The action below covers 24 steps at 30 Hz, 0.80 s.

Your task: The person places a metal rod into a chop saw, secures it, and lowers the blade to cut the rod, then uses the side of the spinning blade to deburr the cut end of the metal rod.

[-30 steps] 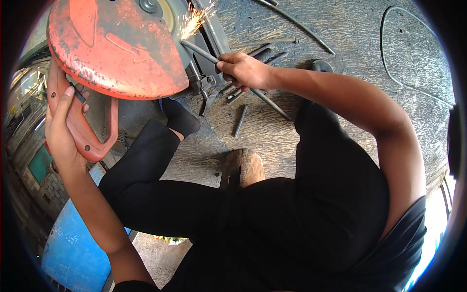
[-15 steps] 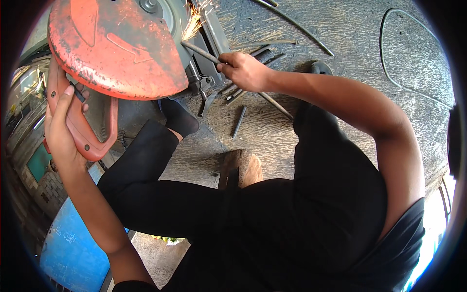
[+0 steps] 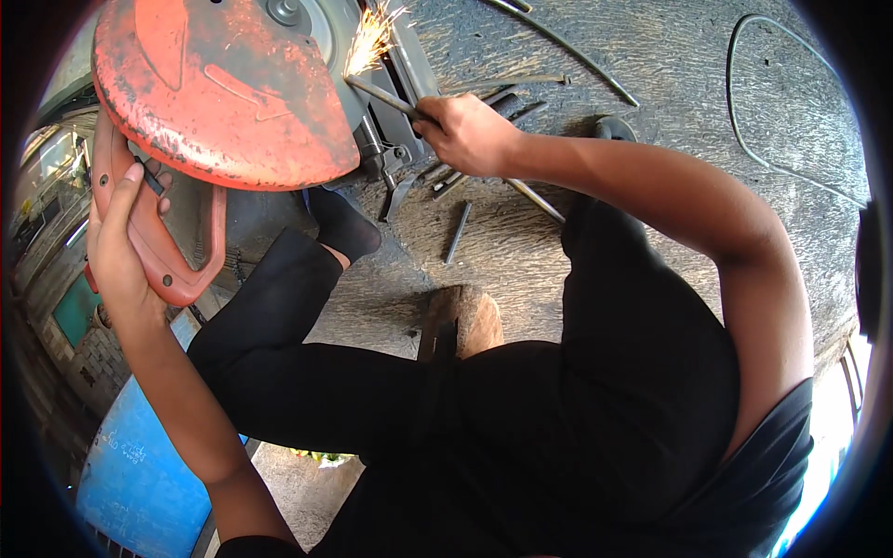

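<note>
A cut-off saw with a worn red blade guard (image 3: 228,102) fills the upper left. Closed round its red handle (image 3: 153,237) is my left hand (image 3: 121,228), with the thumb beside the black trigger (image 3: 149,177). My right hand (image 3: 470,135) grips a thin metal rod (image 3: 381,94), whose far end meets the blade at the guard's right edge. Bright sparks (image 3: 372,42) spray upward from that contact. The rod runs on behind my hand and slants down toward my right knee. My fingers partly hide its middle.
Several metal offcuts (image 3: 507,102) lie just past my right hand, and a short cut piece (image 3: 456,232) sits nearer. A long thin rod (image 3: 577,58) and a bent wire (image 3: 732,93) are on the floor. A wooden block (image 3: 479,321) stands between my legs; a blue sheet (image 3: 144,465) is lower left.
The spray of sparks has grown larger and brighter. My right hand and the rod have shifted very slightly; my left hand stays on the saw handle.
</note>
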Motion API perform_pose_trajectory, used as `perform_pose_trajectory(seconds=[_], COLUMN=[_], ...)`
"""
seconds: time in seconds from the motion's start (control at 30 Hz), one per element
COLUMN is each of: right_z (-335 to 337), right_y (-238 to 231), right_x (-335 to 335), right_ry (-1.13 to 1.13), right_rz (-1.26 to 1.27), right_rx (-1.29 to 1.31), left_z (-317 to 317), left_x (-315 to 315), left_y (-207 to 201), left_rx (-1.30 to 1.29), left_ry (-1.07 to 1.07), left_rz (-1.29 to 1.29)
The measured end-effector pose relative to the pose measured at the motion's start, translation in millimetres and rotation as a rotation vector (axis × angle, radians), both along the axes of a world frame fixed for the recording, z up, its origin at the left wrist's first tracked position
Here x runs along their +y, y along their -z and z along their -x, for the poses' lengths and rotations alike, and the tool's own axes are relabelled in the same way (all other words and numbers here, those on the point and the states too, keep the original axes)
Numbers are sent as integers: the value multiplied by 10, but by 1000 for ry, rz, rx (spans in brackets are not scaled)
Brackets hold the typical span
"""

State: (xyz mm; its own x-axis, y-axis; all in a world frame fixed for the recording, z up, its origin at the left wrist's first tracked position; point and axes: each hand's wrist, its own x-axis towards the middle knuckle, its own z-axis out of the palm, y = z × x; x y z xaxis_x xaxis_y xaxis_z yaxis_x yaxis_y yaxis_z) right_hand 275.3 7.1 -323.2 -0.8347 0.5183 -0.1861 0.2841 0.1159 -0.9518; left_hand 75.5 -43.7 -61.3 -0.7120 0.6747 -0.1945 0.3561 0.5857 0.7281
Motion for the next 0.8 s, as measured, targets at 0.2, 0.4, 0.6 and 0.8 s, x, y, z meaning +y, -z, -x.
perform_pose_trajectory(seconds=[0.2, 0.4, 0.6, 0.8], right_z=[9, 7, -3, 24], right_y=[-56, -46, 64, 51], right_x=[53, 294, 304, 242], right_ry=[96, 129, 76, 32], right_rz=[12, 916, 1016, 945], right_rx=[-125, -113, -113, -129], left_z=[-18, 79, 178, 108], left_x=[8, -34, -62, -38], left_y=[7, 8, -35, -1], left_rx=[-25, -47, 48, 43], left_ry=[45, 67, 53, 82], left_rz=[-45, -47, 107, 53])
